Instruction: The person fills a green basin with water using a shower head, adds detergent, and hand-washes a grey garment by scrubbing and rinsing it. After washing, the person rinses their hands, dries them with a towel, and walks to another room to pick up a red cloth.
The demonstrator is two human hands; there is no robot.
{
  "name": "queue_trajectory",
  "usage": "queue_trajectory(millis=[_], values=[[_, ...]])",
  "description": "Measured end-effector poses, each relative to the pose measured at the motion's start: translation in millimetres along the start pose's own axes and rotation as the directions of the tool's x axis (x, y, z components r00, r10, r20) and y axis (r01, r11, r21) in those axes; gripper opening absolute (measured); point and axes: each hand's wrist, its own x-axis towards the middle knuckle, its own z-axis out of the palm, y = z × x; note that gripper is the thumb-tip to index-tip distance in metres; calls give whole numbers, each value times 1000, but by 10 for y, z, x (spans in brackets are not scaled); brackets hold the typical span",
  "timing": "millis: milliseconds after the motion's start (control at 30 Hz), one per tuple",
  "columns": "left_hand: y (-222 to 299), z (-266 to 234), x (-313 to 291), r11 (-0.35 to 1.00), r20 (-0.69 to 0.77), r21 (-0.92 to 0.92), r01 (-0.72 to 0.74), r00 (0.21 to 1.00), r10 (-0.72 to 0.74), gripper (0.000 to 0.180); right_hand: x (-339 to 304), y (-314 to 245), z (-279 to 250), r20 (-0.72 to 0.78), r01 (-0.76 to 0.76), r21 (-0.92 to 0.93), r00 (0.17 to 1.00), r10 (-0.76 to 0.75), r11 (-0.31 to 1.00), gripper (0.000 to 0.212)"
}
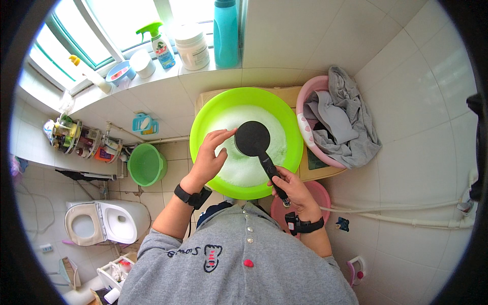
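Note:
A black shower head (252, 139) is held over a big lime-green basin (203, 119) of white suds (244, 170). My right hand (292, 189) wraps its fingers round the handle at the basin's near right edge. My left hand (212, 155) is over the left side of the basin, fingers stretched and thumb apart. Its fingertips reach the left rim of the shower head; whether they touch it I cannot tell. Suds cover whatever lies in the basin.
Right of the basin, a pink tub (305, 122) holds grey clothes (351, 122). A pink basin (317, 195) sits by my right forearm, and a green bucket (147, 164) stands left. Bottles, including a teal one (226, 38), line the windowsill. A toilet (122, 221) is at lower left.

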Motion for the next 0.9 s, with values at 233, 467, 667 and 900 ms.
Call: queue_trajectory(millis=[233, 467, 667, 900], values=[[-7, 2, 10, 1000, 6, 3, -3, 1000, 3, 62, 2, -9, -6, 8, -1, 7, 1000, 1, 1000, 49], [1, -3, 26, 1000, 5, 2, -2, 1000, 2, 61, 12, -13, -8, 5, -8, 5, 1000, 8, 1000, 50], [0, -10, 33, 1000, 3, 1, -13, 1000, 13, 61, 26, -7, -15, 6, -8, 9, 1000, 8, 1000, 51], [-13, -6, 42, 1000, 5, 9, -10, 1000, 10, 61, 44, 7, -33, 6, -6, 0, 1000, 6, 1000, 51]])
